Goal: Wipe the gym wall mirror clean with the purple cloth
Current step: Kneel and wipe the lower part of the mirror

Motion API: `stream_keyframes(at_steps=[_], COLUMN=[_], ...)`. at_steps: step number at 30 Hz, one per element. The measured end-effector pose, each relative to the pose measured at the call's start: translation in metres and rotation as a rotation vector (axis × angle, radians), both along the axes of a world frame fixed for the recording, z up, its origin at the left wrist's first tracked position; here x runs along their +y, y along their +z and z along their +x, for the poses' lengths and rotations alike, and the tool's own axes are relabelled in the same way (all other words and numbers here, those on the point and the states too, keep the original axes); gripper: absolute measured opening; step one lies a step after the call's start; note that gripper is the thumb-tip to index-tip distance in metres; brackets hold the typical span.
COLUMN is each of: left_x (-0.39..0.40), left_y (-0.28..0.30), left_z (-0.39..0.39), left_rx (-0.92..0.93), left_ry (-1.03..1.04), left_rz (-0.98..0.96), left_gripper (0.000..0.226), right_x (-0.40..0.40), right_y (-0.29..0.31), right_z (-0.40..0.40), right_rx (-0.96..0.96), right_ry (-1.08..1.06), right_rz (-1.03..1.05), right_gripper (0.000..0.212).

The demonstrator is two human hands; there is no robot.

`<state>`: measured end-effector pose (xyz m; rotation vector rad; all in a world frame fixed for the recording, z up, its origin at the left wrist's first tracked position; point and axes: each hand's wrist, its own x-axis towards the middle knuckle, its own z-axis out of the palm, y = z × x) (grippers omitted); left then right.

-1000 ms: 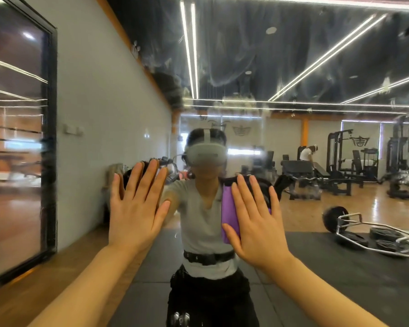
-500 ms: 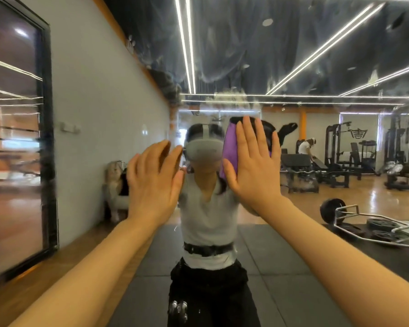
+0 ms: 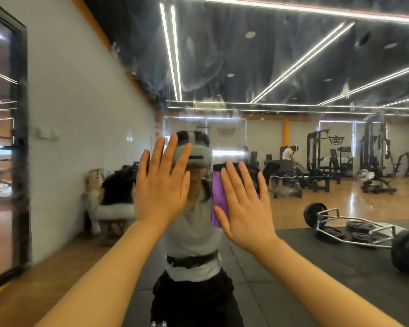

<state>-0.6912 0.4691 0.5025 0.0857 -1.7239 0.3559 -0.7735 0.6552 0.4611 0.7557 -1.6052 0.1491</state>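
Two hands flat on mirror (image 3: 293,67), mid-glass, side by side. Left hand (image 3: 162,185): fingers straight, slightly apart, bare on glass. Right hand (image 3: 243,204): fingers straight, spread, pressing cloth (image 3: 219,199) against mirror. Smears across upper glass.

White wall (image 3: 85,109) — ceiling light strips (image 3: 172,55), wooden floor (image 3: 340,204).

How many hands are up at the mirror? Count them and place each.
2. The left hand is spread flat, bare, left of the cloth. The right hand presses the purple cloth flat against the mirror.
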Motion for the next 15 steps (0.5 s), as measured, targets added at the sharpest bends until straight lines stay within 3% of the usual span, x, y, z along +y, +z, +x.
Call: stream_keyframes(at_steps=[8,15], left_x=[0.001,0.002], left_y=[0.000,0.001], left_z=[0.001,0.002], left_rx=[-0.028,-0.007], left_ry=[0.035,0.036], left_rz=[0.010,0.002], left_gripper=[0.057,0.057], right_x=[0.017,0.055], right_y=[0.122,0.120], right_z=[-0.008,-0.030], right_rx=[-0.037,-0.093], right_ry=[0.011,-0.005], right_rz=[-0.024,-0.166], right_gripper=[0.074,0.075])
